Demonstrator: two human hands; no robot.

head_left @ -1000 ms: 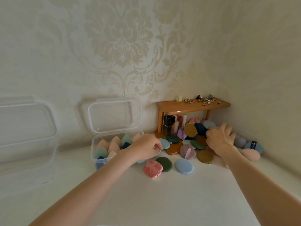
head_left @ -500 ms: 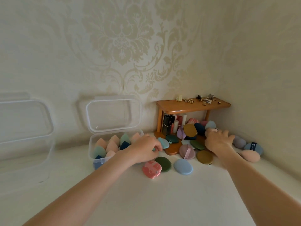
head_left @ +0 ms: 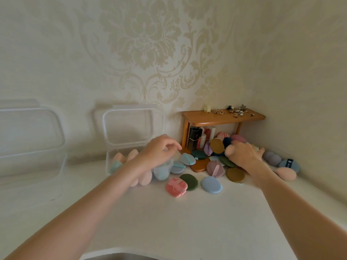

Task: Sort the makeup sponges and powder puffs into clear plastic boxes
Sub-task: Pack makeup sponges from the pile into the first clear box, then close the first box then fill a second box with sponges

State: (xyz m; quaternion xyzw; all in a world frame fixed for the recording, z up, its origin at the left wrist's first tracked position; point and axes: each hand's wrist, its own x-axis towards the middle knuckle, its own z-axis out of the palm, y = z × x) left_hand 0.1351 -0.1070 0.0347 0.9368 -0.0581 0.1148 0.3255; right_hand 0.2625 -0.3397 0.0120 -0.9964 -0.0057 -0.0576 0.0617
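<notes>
A: How many boxes?
B: 2 clear plastic boxes, lids up against the wall; the nearer box (head_left: 112,162) holds several sponges, the other box (head_left: 32,147) sits further left.
A: And the hands?
B: 2; the left hand (head_left: 155,152) hovers over the nearer box, fingers loosely curled, holding nothing I can see; the right hand (head_left: 244,154) grips a peach sponge (head_left: 229,150) over the pile of puffs (head_left: 212,169).
A: The surroundings?
B: A white table (head_left: 178,222) in a corner; damask wallpaper (head_left: 142,44); 1 small wooden shelf (head_left: 223,118) with trinkets on top.
</notes>
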